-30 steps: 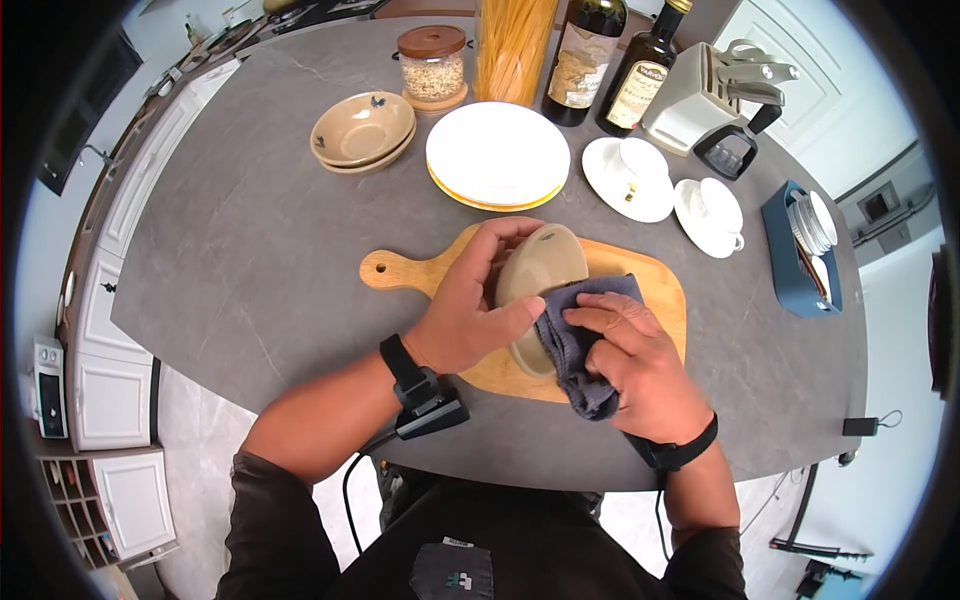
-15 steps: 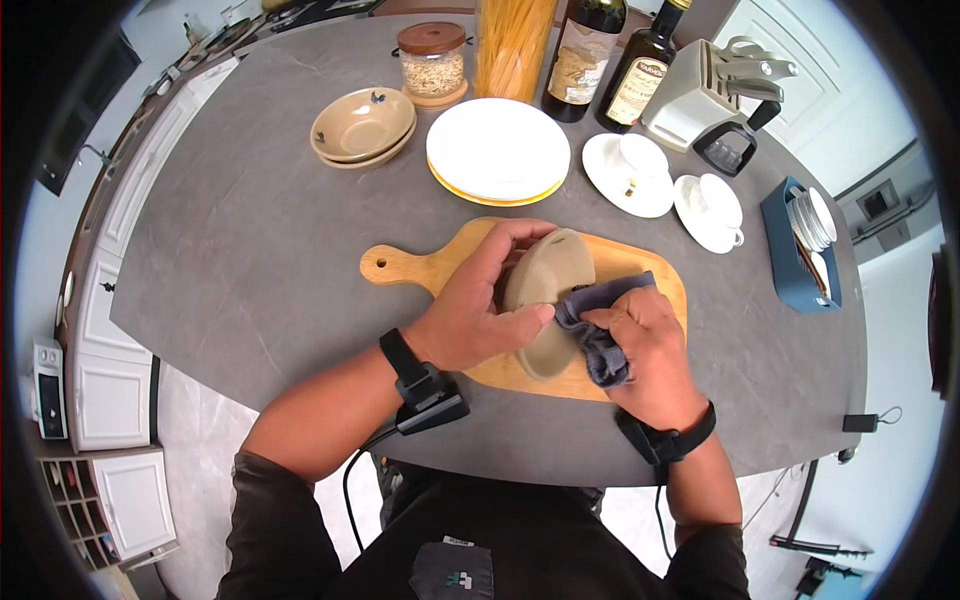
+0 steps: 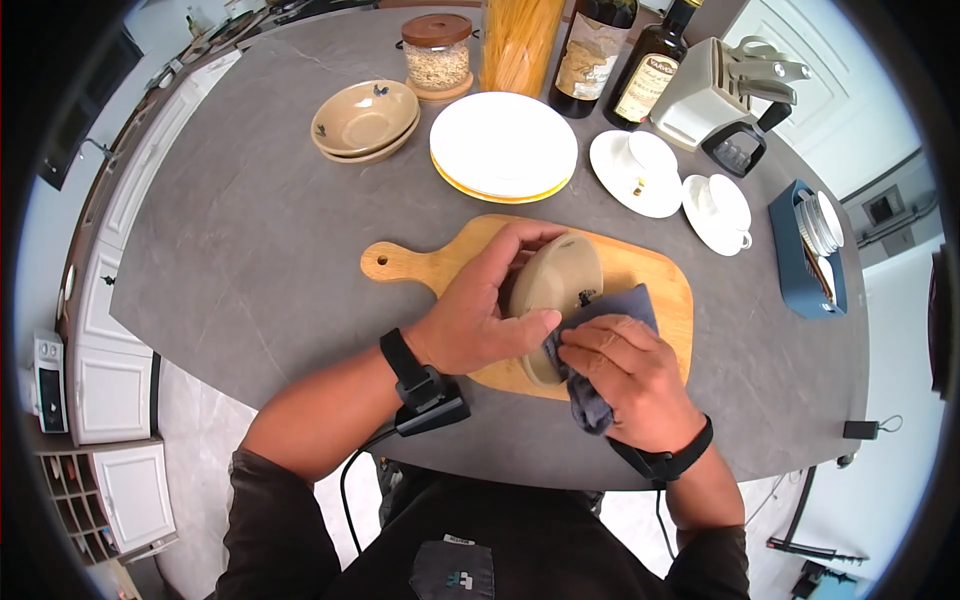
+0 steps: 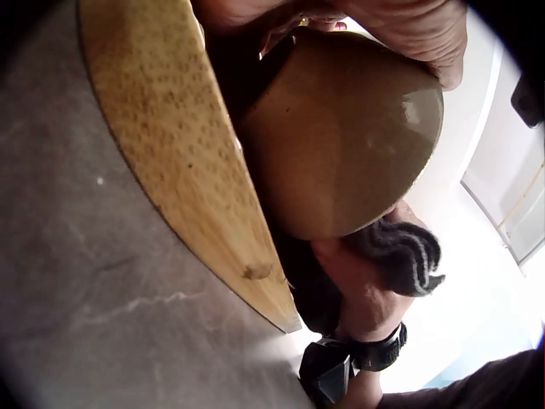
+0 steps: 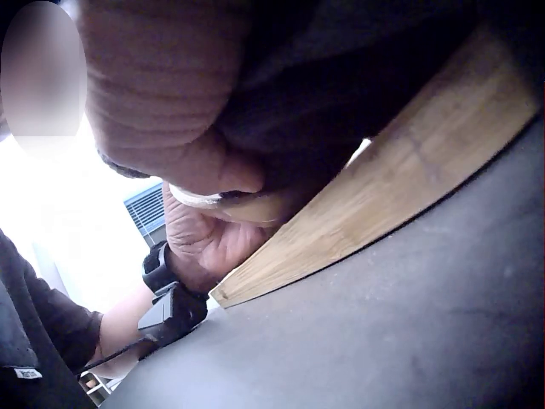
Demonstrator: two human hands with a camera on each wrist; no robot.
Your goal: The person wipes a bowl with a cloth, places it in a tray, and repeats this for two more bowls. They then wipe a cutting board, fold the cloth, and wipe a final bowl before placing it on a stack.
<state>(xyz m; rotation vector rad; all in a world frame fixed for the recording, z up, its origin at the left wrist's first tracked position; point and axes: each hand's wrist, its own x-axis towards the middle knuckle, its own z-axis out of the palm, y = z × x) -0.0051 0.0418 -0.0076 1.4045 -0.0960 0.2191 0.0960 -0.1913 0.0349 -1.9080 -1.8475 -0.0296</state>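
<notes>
My left hand (image 3: 490, 310) grips a beige bowl (image 3: 545, 285) by its side, thumb over the rim and fingers behind it. The bowl is tipped on edge over a wooden cutting board (image 3: 460, 262), its inside turned toward the right. In the left wrist view the glossy outside of the bowl (image 4: 349, 136) shows close over the board's edge. My right hand (image 3: 640, 375) holds a dark grey cloth (image 3: 636, 302) against the bowl's inner side, with the cloth bunched below the fingers. A small dark motif shows inside the bowl beside the cloth.
Behind the board stand two stacked beige bowls (image 3: 365, 118), a stack of plates (image 3: 503, 145), and white cups on saucers (image 3: 640, 185). Farther back are an oat jar (image 3: 438, 62), spaghetti (image 3: 518, 45), dark bottles (image 3: 645, 75) and a knife block (image 3: 695, 95). A blue bin (image 3: 800, 260) holds dishes at right.
The right hand with the cloth moved away from the bowl's lower inside, then back against it, fingers now flatter over the cloth. The left hand and bowl have shifted slightly right.
</notes>
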